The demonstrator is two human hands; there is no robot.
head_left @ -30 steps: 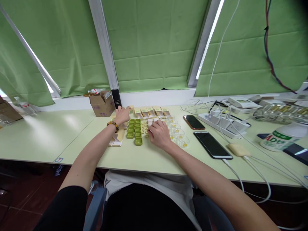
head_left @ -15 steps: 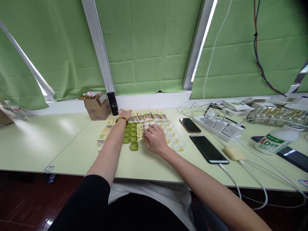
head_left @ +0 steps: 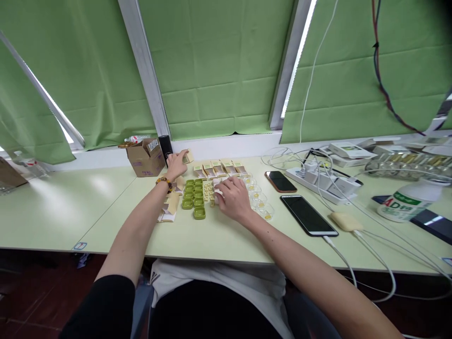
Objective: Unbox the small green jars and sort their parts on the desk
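My left hand (head_left: 176,165), a beaded bracelet at its wrist, grips a small cream cardboard box (head_left: 189,156) at the back, beside a black cylinder (head_left: 165,145). My right hand (head_left: 232,195) is curled down over small whitish pieces (head_left: 216,184); whatever its fingertips hold is hidden. Between the hands stand two columns of green square trays (head_left: 199,213) and small yellowish pieces (head_left: 207,192). To the right of my right hand lie clear plastic cups (head_left: 267,211) with yellow bits inside. Several open cream boxes (head_left: 218,168) line the back; more boxes (head_left: 169,207) sit under my left forearm.
A brown carton (head_left: 145,159) stands at the back left. On the right lie two phones (head_left: 309,215), (head_left: 280,181), a power strip (head_left: 318,184) with chargers, a beige power bank (head_left: 344,221), loose cables and a white bottle (head_left: 411,200). The table's front edge is close to my body.
My left hand has moved left and lifted a small cardboard box from the back. My right hand has stayed over the small pieces, with only a slight shift.
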